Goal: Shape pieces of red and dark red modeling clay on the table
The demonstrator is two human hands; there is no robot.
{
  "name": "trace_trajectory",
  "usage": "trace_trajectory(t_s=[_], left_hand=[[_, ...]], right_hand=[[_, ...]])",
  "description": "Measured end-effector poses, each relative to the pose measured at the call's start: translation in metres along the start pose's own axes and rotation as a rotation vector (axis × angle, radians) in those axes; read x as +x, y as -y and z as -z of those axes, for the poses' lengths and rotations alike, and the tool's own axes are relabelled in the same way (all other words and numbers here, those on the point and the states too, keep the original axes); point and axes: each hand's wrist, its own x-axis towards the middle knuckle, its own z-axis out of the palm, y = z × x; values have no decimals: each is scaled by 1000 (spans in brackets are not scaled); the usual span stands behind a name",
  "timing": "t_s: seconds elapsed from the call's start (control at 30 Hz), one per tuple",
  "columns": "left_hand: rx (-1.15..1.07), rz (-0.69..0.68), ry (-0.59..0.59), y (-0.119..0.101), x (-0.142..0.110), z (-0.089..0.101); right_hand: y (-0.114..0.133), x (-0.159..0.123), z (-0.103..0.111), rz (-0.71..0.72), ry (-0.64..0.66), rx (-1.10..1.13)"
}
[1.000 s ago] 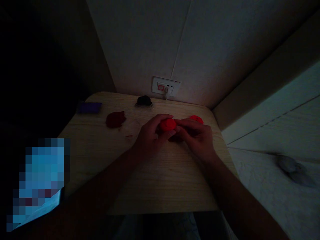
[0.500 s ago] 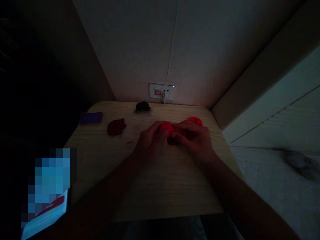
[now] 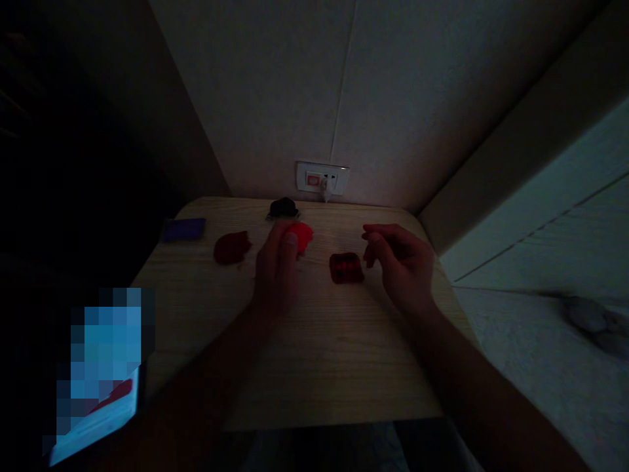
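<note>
A bright red lump (image 3: 301, 237), soft-looking like modelling clay, is in my left hand (image 3: 278, 265), with the thumb pressed on its top. My right hand (image 3: 400, 262) hovers apart at the right side of the table, fingers curled in and thumb against them. Whatever lies between those fingers is too dark to make out. Between the hands, closer to the right one, a dark red squarish piece (image 3: 346, 267) with a ridged middle lies on the wood. A flat dark red piece (image 3: 232, 248) with a ragged right edge rests left of my left hand.
A purple packet (image 3: 184, 229) is at the table's left edge. Toward the back sits a black object (image 3: 284, 208). A wall socket (image 3: 322, 178) holds a plug. A lit phone screen (image 3: 98, 419) shows at lower left. The wooden table (image 3: 334, 367) is dimly lit.
My hands have parted: the left moved left and away from me with the red lump, the right moved right. The squarish piece is uncovered. A red piece at the right no longer shows.
</note>
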Motion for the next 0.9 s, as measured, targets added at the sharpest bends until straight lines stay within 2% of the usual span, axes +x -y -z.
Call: trace_trajectory(t_s=[0.07, 0.1, 0.2, 0.3, 0.4, 0.53, 0.67, 0.77, 0.83, 0.9], left_hand=[[230, -97, -100, -3, 12, 11], [332, -100, -80, -5, 18, 17], [569, -19, 102, -15, 29, 41], [747, -22, 263, -17, 26, 61], [837, 24, 338, -8, 17, 73], [904, 47, 412, 1, 10, 78], [957, 47, 410, -7, 21, 79], [981, 11, 353, -8, 48, 73], [979, -4, 308, 0, 72, 65], [1001, -9, 380, 13, 96, 54]], right_hand=[[-3, 3, 0, -35, -52, 14], [-5, 3, 0, -47, -59, 8], [-8, 2, 0, -66, -17, -70], [-11, -2, -1, -57, 35, -139], [-12, -4, -1, -41, 48, -159], [-13, -3, -1, -21, 44, -187], [-13, -2, -1, -4, 51, -219], [-12, -2, -1, -6, 74, -215], [-12, -2, -1, -6, 87, -221], [-12, -2, -1, -8, 81, -227]])
